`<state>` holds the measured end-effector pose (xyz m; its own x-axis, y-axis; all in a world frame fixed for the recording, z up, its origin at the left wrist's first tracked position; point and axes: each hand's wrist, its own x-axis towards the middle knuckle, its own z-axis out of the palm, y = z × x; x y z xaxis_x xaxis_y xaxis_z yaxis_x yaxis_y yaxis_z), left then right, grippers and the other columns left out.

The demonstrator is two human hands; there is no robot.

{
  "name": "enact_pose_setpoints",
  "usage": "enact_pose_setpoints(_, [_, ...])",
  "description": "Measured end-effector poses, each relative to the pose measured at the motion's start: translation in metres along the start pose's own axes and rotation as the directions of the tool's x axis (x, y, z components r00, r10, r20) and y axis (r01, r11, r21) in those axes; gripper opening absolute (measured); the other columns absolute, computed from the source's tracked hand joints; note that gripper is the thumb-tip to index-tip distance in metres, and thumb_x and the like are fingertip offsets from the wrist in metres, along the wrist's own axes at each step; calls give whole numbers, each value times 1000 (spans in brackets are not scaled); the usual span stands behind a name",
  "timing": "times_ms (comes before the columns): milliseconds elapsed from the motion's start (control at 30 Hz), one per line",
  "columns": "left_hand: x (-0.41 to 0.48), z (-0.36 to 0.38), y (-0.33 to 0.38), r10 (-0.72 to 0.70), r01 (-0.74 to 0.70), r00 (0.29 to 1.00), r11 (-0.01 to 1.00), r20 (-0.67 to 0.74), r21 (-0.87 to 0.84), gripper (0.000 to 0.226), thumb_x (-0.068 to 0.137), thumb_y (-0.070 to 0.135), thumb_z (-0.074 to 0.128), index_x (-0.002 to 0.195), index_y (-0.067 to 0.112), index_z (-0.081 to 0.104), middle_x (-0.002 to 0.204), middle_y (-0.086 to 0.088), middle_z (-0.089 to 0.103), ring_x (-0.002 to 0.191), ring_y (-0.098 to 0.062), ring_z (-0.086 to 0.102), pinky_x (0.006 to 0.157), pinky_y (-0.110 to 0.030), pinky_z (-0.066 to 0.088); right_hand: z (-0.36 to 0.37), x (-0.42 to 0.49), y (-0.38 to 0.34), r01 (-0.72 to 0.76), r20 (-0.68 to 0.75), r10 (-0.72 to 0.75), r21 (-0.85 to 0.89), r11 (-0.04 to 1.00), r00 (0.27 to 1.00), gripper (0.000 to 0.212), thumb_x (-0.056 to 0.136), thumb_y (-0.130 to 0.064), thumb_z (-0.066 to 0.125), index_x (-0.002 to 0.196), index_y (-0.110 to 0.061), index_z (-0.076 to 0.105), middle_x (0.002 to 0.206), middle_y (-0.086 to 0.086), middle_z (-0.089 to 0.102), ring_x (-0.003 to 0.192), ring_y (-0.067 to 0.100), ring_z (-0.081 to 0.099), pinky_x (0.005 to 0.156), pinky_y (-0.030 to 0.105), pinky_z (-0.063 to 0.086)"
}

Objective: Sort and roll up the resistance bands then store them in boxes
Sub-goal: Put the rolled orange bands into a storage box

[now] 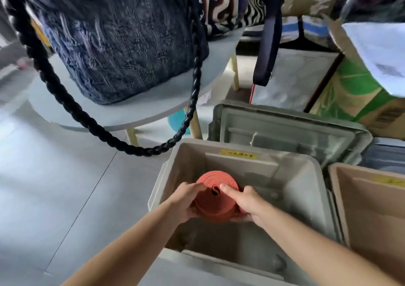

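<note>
Both hands hold one rolled red band point(211, 208) between them, over the open mouth of a grey box point(311, 200). Left hand point(186, 200) cups the roll's left side, its fingers curled round the edge and under it. Right hand point(248, 202) grips the right side, with the thumb laid across the top near the roll's dark centre hole and the other fingers wrapped beneath. The roll is a flat coil with its spiral face turned up, and it sits over the near-left part of the box; whether it touches the walls cannot be told. Two open boxes show: the grey one and, just beside it on the right, a tan box point(372, 215). Each carries one yellow label: one point(238, 154) on the grey box's far rim, another point(391, 180) on the tan box, both too blurred to read. One grey lid point(285, 125) leans behind the grey box. Beyond, one dark knitted bag point(122, 44) stands on a round table point(140, 110), its braided strap point(65, 97) looping down toward the box's far-left corner. A green cardboard carton point(355, 93) stands at right.
</note>
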<state>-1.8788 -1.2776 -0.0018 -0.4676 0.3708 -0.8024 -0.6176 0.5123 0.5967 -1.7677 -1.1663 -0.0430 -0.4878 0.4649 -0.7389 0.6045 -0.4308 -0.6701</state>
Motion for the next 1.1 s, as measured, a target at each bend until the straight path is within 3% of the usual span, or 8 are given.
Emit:
enact_pose_setpoints(200, [21,2,-12,-103,76,986,977,-130,-197,8,86,2,49,81,3,56,76,-17,55,66,-31,57,60,-38,51,22,21,6,-18,-72,11,-95,995,997,50,77,-51,71,99,-14,46,85,-1,54,72,12,57,59,21,54])
enact_pose_setpoints(300, [36,7,-18,-168,127,979,943,-112,-307,9,86,2,45,90,6,52,89,-19,54,79,-37,58,64,-49,52,26,44,16,-25,-48,19,-120,992,999,58,77,-44,73,115,-2,60,105,13,67,94,25,65,84,33,54])
enact_pose_setpoints(367, [43,10,-23,-216,164,969,924,-119,-344,14,88,5,43,100,7,50,98,-19,55,94,-40,57,82,-57,47,30,57,18,-31,-43,26,-118,992,999,56,79,-41,73,117,-1,62,111,19,67,101,30,65,93,41,51])
enact_pose_setpoints(533, [55,20,-29,-195,62,957,859,-213,-509,30,96,12,43,125,7,49,120,-16,54,114,-33,51,91,-43,41,46,88,10,0,-66,-13,-201,980,998,59,77,-46,73,119,-6,62,115,15,66,103,28,64,88,34,52])
enact_pose_setpoints(667, [65,22,-38,-227,74,951,829,-212,-554,39,97,11,42,136,8,42,137,-16,47,125,-32,44,96,-43,39,50,103,16,6,-97,-56,-455,891,994,64,74,-60,68,120,-15,60,118,9,65,110,28,61,88,32,49])
enact_pose_setpoints(900, [68,17,-36,-293,170,942,834,-161,-524,40,97,22,44,136,14,42,138,-14,47,123,-34,47,97,-45,38,43,110,13,-80,-220,-112,-707,703,969,89,68,-75,60,128,-10,51,136,14,48,127,34,42,100,39,38])
enact_pose_setpoints(1033, [62,15,-33,-295,172,943,828,-154,-534,37,96,21,46,132,14,43,128,-13,50,106,-33,51,87,-44,41,40,110,19,-40,-144,-73,-658,752,987,74,72,-70,61,116,-10,62,117,12,66,108,30,61,81,31,48])
enact_pose_setpoints(1100, [62,14,-30,-292,172,942,843,-165,-510,37,95,20,47,131,13,44,126,-14,50,111,-33,50,86,-43,42,40,110,23,-65,-146,-37,-632,772,989,75,73,-70,61,113,-6,62,114,15,67,105,31,62,78,32,48])
